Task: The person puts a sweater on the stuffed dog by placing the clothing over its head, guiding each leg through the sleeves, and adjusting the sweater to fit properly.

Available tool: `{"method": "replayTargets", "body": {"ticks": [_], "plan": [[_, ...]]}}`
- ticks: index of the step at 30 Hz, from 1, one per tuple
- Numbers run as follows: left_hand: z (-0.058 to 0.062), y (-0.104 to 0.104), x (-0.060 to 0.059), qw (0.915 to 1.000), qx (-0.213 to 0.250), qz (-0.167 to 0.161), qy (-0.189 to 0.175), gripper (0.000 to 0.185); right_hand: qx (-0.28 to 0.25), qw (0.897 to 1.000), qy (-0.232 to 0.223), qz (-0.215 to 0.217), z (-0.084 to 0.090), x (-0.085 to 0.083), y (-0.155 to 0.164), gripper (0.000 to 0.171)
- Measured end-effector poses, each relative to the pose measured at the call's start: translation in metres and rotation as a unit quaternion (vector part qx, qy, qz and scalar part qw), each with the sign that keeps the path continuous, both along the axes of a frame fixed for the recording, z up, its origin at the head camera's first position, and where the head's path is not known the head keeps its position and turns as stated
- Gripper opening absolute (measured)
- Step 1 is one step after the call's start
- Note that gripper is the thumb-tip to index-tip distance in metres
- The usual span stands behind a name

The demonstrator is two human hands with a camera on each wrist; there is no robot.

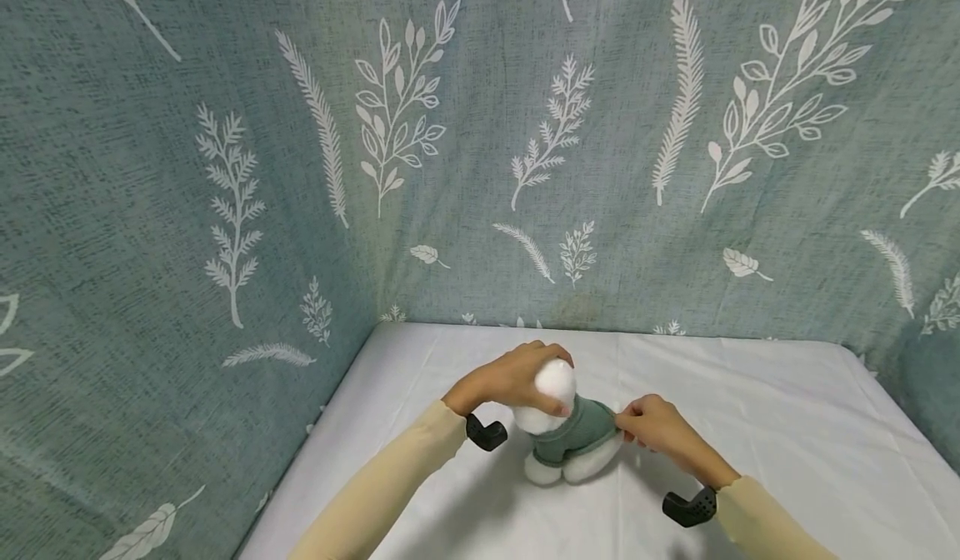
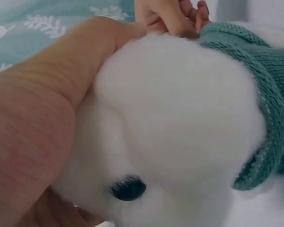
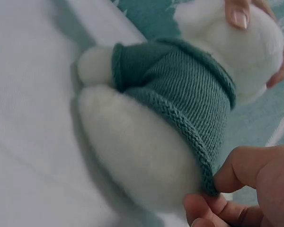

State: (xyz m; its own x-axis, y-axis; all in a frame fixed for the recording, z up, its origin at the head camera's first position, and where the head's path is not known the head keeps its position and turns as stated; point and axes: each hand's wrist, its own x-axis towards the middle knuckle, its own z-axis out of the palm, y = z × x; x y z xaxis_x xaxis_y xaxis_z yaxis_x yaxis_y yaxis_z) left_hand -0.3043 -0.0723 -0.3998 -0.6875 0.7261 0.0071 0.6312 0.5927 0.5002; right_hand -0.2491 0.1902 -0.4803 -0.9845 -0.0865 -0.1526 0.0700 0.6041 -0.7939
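A white plush toy (image 1: 557, 381) wearing a green knitted sweater (image 1: 581, 433) sits on the white-covered table. My left hand (image 1: 517, 377) grips the toy's head from above, its fingers and thumb spread round it. In the left wrist view a shiny dark eye or nose (image 2: 128, 187) shows on the fluffy white head. With thumb and fingertips, my right hand (image 1: 660, 428) pinches the sweater's rolled hem (image 3: 206, 172) at the toy's rear. Below the hem, a plump white leg (image 3: 137, 146) lies along the cloth, with a short white paw (image 3: 95, 66) beyond it.
White cloth (image 1: 450, 352) covers the table, with faint creases. Blue-green fabric walls (image 1: 465, 168) printed with white leaves rise at the back and sides. Each wrist carries a black band piece, such as the one (image 1: 486, 432) at my left wrist.
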Motion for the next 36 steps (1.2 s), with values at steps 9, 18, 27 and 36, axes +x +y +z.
{"method": "replayTargets", "body": {"ticks": [9,18,27,36], "plan": [[0.002,0.011,0.004,0.9992,-0.013,-0.021,0.032,0.059,0.053,0.995,0.085,0.013,0.0,-0.013,-0.003,0.026],[-0.001,0.017,0.006,0.9988,-0.02,-0.026,0.037,0.058,0.066,0.994,0.06,0.057,-0.015,-0.037,0.01,0.038],[-0.003,0.012,0.005,0.9994,-0.015,-0.011,0.03,0.058,0.062,0.996,0.062,0.02,-0.006,-0.014,0.002,0.038],[-0.002,0.006,0.004,0.9995,-0.02,0.005,0.025,0.06,0.008,0.998,-0.036,0.054,0.006,0.016,-0.011,0.036]]}}
